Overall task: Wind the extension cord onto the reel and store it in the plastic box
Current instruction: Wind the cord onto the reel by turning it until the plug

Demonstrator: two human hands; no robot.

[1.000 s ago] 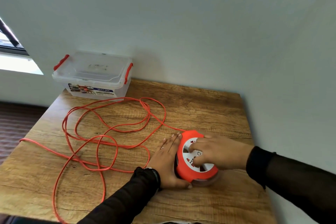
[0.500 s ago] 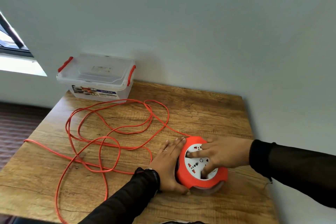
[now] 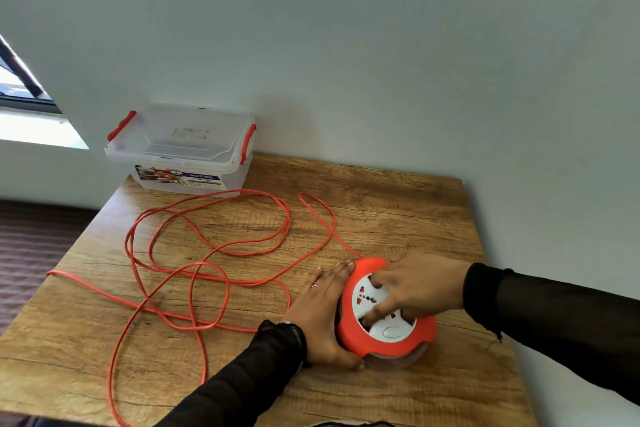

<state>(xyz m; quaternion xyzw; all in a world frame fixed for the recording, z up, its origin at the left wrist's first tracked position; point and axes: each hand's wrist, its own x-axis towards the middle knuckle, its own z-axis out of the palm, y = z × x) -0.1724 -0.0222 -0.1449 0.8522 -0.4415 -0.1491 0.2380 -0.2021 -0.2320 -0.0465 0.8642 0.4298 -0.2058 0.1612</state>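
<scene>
On a wooden desk (image 3: 398,204), the left hand (image 3: 322,315) lies flat against a round orange cord reel (image 3: 388,340); the right hand's (image 3: 415,284) fingers press its white socket face. Loose orange cord (image 3: 207,253) sprawls left. A lidded clear plastic box (image 3: 180,149) labelled "MULTI-BOX" sits at the far corner.

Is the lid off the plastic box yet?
No, the clear lid sits closed on the plastic box, with a red clip at each end.

Reel (image 3: 388,315) face rotated; cord (image 3: 207,253) loops shifted.
</scene>
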